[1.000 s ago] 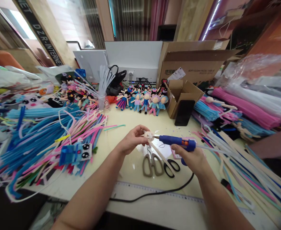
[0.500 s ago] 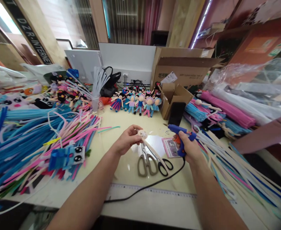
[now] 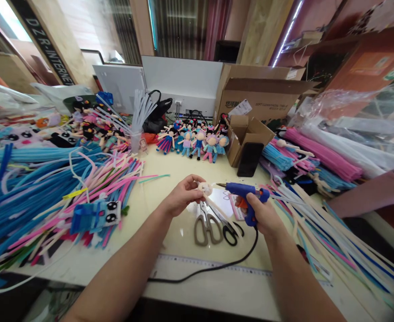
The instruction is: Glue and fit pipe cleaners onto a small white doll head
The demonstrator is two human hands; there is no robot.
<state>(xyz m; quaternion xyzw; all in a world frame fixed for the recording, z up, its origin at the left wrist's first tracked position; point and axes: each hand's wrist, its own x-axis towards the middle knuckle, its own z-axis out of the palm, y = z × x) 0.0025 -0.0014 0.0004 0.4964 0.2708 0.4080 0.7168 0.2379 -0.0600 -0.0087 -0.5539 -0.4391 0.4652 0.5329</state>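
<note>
Above the scissors [image 3: 213, 222], your left hand [image 3: 181, 196] pinches the cream pipe-cleaner doll [image 3: 206, 189]; your right hand [image 3: 263, 215] grips the blue glue gun [image 3: 246, 195], nozzle near the doll's head

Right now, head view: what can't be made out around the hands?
- Left hand: the fingers cover much of the small cream doll head, so any face is hidden.
- Right hand: the glue gun trigger is under the fingers; pressed or not, cannot tell.
- Glue at the nozzle: too small.
- Scissors: partly behind the doll's cream stems.
- Print on the pink card: too small and partly covered.
</note>
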